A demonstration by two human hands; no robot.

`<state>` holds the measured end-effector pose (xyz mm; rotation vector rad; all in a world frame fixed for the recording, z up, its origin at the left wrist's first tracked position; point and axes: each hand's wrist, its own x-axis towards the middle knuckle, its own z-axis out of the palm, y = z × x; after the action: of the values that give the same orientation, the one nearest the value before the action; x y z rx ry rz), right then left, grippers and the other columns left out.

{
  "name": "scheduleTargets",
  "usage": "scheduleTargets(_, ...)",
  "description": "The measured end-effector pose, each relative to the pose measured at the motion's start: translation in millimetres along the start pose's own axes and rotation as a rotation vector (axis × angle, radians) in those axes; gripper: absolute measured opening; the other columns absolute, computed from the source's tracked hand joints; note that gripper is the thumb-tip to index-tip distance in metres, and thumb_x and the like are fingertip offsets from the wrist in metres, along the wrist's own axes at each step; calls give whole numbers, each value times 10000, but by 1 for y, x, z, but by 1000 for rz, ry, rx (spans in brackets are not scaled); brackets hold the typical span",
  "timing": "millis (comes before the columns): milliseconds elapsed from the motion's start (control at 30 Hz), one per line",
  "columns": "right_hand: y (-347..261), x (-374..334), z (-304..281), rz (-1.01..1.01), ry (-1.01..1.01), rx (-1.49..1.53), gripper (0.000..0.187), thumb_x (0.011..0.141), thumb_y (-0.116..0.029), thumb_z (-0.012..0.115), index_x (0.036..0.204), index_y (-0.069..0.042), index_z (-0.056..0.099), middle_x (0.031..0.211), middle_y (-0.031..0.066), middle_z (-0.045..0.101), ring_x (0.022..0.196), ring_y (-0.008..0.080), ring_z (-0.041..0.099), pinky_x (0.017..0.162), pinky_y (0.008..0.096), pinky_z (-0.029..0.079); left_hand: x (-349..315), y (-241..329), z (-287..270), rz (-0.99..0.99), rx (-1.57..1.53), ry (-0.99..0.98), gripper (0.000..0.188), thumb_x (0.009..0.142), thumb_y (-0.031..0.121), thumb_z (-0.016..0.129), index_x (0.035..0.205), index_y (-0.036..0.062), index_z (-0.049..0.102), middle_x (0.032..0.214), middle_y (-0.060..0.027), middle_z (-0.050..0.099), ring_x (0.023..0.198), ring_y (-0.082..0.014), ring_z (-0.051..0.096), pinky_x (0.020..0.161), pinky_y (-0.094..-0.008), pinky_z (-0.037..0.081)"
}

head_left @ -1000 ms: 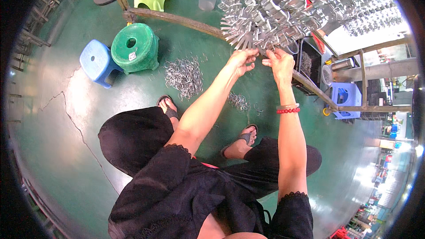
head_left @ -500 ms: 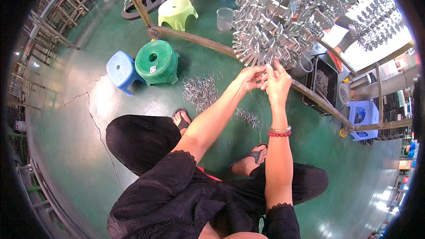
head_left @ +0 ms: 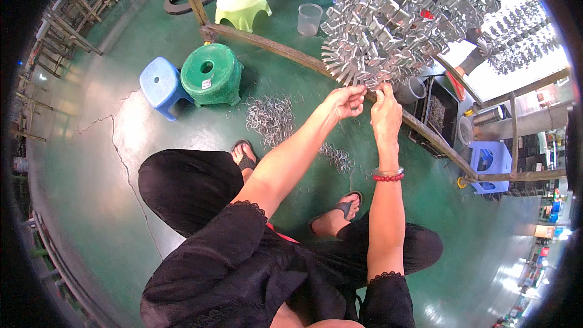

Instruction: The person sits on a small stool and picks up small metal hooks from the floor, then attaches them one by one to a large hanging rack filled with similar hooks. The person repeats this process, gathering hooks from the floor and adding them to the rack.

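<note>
A big hanging cluster of shiny bent metal parts (head_left: 388, 30) fills the upper right, with a fan of flat strips along its lower edge. My left hand (head_left: 348, 101) is just under that edge, fingers curled and fingertips pinched near the lowest parts. Beside it my right hand (head_left: 386, 109), below a red bead bracelet, reaches up with thumb and fingers pressed together at the cluster's bottom. Whatever either pinch holds is too small or hidden to make out. On the floor beneath lie a pile of small metal hooks (head_left: 270, 120) and a smaller heap of hooks (head_left: 337, 157).
A wooden frame bar (head_left: 273, 47) crosses beneath the cluster. Green (head_left: 212, 85), blue (head_left: 163, 94) and lime stools (head_left: 243, 6) stand to the left. A clear plastic cup (head_left: 309, 19) is beyond the bar. At right are a black crate (head_left: 436, 115) and a bluish-purple stool (head_left: 492, 161).
My hands, which were touching each other, are now slightly apart. The right hand has shifted a little to the right. The whole view has moved slightly.
</note>
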<state>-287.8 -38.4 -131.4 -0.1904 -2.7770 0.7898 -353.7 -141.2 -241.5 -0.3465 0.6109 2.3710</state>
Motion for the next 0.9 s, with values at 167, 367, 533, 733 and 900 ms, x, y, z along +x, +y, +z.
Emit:
scheduleTargets(167, 7, 11, -15, -176, -42, -147, 192, 906, -191, 455, 1061, -106, 530, 771, 240, 601, 781, 427, 582, 623, 511, 439, -6, 4, 2, -83, 9, -10, 179, 824, 219, 643, 893, 56, 617, 777, -38, 639, 697, -130, 600, 651, -335, 501)
scheduleTargets(367, 25, 31, -21, -287, -213, -106, 195, 891, -202, 454, 1052, -157, 554, 832, 197, 617, 826, 411, 579, 660, 480, 453, -36, 11, 15, -301, -16, -273, 333, 800, 366, 652, 894, 48, 625, 756, -48, 647, 607, -119, 607, 535, -223, 516)
scheduleTargets(533, 19, 34, -23, -341, -309, 0, 244, 871, -143, 469, 1083, -101, 582, 838, 160, 631, 723, 306, 608, 649, 393, 470, -42, 16, 26, -260, -37, -288, 234, 812, 266, 663, 899, 55, 609, 733, 4, 628, 581, -93, 585, 495, -204, 485)
scheduleTargets(733, 26, 18, -4, -23, -103, 540, 291, 893, -126, 514, 1153, -6, 562, 840, 93, 649, 611, 93, 563, 458, 256, 436, -33, 12, 44, 48, -101, -187, 152, 833, 195, 638, 907, 65, 610, 755, -3, 613, 639, -93, 569, 574, -232, 495)
scheduleTargets(900, 6, 18, 8, -14, 63, 638, 227, 902, -142, 527, 1062, -9, 617, 800, 68, 613, 607, 70, 551, 394, 217, 399, -11, 12, 48, 166, -145, -111, 130, 852, 174, 609, 916, 61, 605, 765, -34, 620, 666, -113, 579, 596, -251, 498)
